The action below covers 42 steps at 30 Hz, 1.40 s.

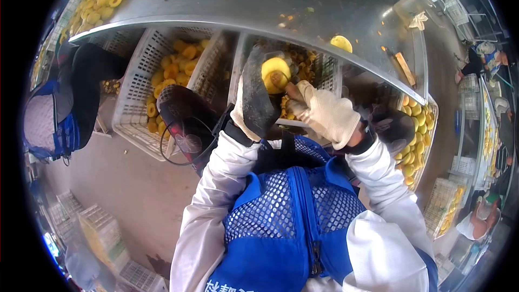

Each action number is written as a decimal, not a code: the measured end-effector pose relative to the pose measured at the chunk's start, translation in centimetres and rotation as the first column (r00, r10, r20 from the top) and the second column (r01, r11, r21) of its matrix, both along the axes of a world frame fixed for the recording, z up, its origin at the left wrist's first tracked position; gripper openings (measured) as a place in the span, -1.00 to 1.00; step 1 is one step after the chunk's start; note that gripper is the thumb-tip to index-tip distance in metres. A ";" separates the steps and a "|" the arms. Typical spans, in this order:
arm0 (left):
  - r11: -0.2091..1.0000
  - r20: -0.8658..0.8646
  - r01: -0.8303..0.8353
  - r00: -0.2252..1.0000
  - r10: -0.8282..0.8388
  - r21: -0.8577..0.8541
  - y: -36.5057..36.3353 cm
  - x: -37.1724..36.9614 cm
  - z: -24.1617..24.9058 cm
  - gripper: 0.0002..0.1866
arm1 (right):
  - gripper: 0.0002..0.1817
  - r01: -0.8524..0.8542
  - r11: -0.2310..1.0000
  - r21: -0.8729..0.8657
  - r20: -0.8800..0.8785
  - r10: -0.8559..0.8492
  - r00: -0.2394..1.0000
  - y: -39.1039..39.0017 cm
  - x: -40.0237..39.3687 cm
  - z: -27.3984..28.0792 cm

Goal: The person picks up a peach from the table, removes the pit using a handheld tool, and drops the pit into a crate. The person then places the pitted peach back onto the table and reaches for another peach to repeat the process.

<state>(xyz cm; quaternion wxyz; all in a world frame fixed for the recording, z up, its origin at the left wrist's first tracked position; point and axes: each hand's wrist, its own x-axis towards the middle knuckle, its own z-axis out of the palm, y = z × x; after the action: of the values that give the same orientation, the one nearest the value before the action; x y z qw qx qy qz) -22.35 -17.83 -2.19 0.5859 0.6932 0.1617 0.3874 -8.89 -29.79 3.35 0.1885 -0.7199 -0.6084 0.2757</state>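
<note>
My left hand (255, 94), in a dark, worn glove over a pale one, is closed around a yellow peach half (275, 70). The cut face is turned up, with a brownish hollow in its middle. My right hand (324, 111), in a cream knitted glove, has its fingers closed together right at the fruit's lower edge. A brown, finger-thick shape and a thin curved line show between that hand and the hollow; what it grips is mostly hidden. Below both hands stands a white crate (330, 70) holding orange-brown scraps.
A metal table (259, 0) spans the front, with peach halves (102, 0) heaped at its left and one half (341, 43) near its edge. White crates of peaches stand left (130, 75) and right (430, 130). Another person (54, 108) sits at the left.
</note>
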 end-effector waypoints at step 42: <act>0.430 -0.502 0.313 0.737 0.452 0.847 6.8 17.0 3.4 -0.44 | -0.73 0.422 0.834 -0.356 -0.901 -0.426 0.083 -8.1 5.7 -1.0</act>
<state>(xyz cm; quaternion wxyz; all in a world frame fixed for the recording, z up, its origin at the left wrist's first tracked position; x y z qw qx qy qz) -5.37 -11.07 1.23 0.0038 0.9741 0.1602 0.1598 -3.24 -37.85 2.37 0.5895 -0.5366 -0.1244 0.5908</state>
